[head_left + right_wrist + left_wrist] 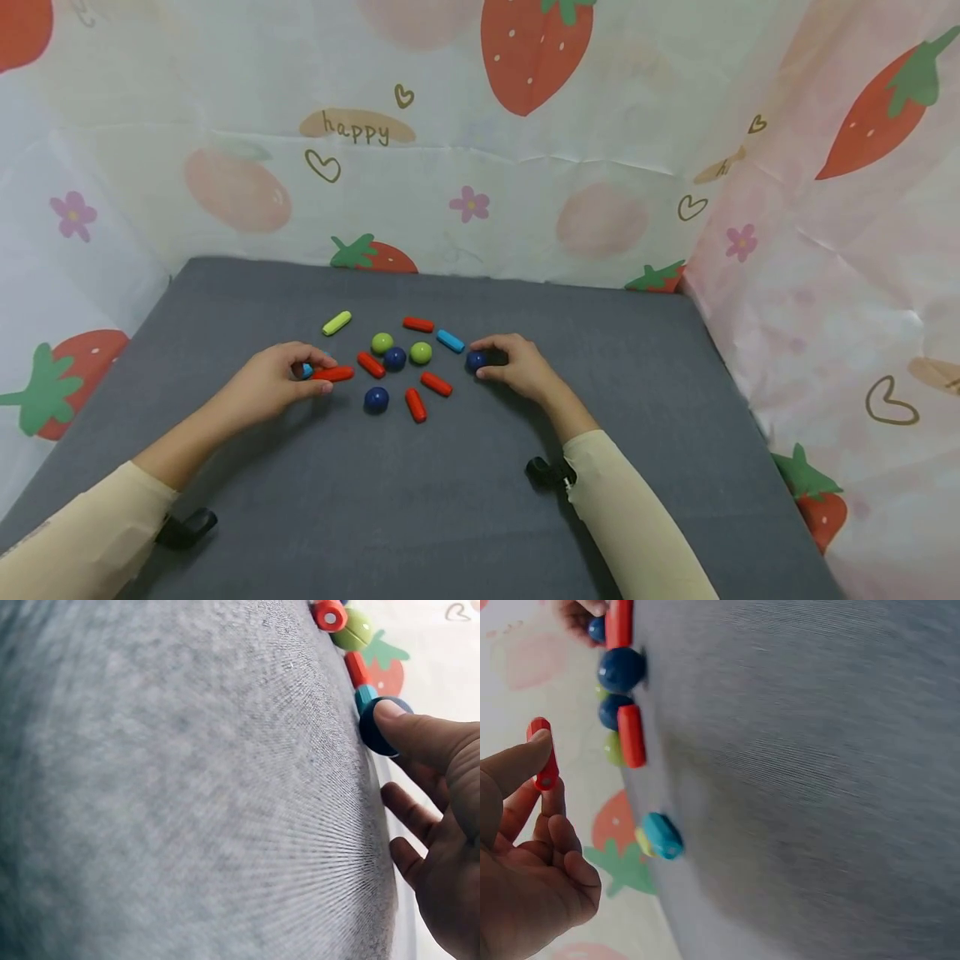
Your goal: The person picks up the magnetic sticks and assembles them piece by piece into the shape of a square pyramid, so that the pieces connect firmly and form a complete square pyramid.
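My left hand (273, 379) pinches a red cylindrical bead (334, 374) between thumb and fingertips, raised above the cloth in the left wrist view. A light blue cylindrical bead (660, 835) lies on the table behind that hand, mostly hidden by it in the head view. At the right of the group, my right hand (521, 365) holds a dark blue ball (384, 727) with thumb and fingers, close to the cloth. Its other fingers (409, 812) are spread. Beside that ball lies another light blue cylinder (450, 341).
Between the hands lie several red cylinders (436, 383), two green balls (421, 353) and two dark blue balls (377, 400). A yellow-green cylinder (337, 323) lies farther back. Grey cloth (420, 517) covers the table; a strawberry-print curtain (465, 150) hangs behind it and along both sides.
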`<state>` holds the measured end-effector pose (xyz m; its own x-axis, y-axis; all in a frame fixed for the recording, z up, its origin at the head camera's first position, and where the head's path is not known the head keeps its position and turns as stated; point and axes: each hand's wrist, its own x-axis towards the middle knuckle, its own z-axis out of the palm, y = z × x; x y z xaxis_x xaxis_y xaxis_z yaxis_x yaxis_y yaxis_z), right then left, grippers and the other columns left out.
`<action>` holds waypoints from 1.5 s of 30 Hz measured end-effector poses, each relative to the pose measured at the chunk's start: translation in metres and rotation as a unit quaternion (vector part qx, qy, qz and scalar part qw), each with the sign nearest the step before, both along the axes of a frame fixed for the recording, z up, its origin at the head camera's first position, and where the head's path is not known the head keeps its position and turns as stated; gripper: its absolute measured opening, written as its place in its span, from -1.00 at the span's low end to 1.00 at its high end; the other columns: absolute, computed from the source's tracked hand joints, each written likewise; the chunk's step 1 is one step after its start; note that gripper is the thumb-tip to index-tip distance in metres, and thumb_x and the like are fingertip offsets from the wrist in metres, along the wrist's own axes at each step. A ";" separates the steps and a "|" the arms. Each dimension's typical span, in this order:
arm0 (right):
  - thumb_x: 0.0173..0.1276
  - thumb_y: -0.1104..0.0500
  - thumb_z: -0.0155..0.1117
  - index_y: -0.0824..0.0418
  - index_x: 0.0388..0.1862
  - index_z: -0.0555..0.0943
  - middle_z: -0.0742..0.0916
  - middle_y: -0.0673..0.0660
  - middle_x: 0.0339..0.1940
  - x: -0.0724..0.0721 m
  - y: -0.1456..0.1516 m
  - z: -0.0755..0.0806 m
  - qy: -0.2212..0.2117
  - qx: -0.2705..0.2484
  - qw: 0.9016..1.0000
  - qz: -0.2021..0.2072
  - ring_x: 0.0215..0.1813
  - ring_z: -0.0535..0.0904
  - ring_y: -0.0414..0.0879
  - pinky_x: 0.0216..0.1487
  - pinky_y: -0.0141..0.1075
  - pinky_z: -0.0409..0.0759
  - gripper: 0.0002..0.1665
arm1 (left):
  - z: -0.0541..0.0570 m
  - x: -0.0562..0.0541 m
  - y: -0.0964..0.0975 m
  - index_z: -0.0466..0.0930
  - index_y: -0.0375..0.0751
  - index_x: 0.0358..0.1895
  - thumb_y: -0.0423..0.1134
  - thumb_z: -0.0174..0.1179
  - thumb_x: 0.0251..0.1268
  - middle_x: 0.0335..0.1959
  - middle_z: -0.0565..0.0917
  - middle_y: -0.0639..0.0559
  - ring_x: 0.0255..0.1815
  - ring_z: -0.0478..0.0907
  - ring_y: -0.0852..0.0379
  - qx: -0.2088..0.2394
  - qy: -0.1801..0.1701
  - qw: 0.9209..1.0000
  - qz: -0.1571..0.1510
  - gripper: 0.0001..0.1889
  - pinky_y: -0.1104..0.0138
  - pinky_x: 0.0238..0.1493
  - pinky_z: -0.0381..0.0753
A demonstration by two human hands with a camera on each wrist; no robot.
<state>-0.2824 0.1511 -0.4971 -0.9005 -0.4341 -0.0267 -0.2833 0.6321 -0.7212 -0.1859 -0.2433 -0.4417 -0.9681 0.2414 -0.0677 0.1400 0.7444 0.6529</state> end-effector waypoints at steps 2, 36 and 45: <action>0.33 0.08 0.51 -0.08 0.24 0.69 0.66 0.00 0.30 0.000 0.000 0.000 0.001 0.002 1.000 0.000 0.47 0.41 0.04 0.50 0.08 0.30 -0.51 | 0.006 -0.003 0.007 0.72 0.00 0.06 -0.11 0.41 0.34 -0.16 0.58 -0.03 -0.18 0.41 0.00 0.006 0.001 1.000 -0.003 -0.73 0.23 -0.37 0.46; 0.37 0.01 0.47 0.00 0.26 0.68 0.66 -0.01 0.26 0.023 0.018 0.023 0.021 0.005 0.999 -0.028 0.43 0.45 0.03 0.42 0.08 0.40 -0.52 | -0.003 -0.041 0.140 0.72 0.00 -0.01 -0.20 0.39 0.35 -0.14 0.73 0.13 -0.39 0.58 0.07 0.075 0.022 0.994 -0.072 -0.80 0.19 -0.31 0.58; 0.35 0.04 0.49 0.05 0.22 0.70 0.71 0.05 0.20 0.039 0.048 0.022 0.026 -0.009 0.999 -0.046 0.37 0.51 0.07 0.42 0.11 0.39 -0.53 | -0.012 -0.039 0.178 0.75 0.00 0.04 -0.16 0.42 0.33 -0.04 0.72 0.13 -0.13 0.60 0.08 0.047 0.052 0.995 -0.064 -0.75 0.21 -0.13 0.61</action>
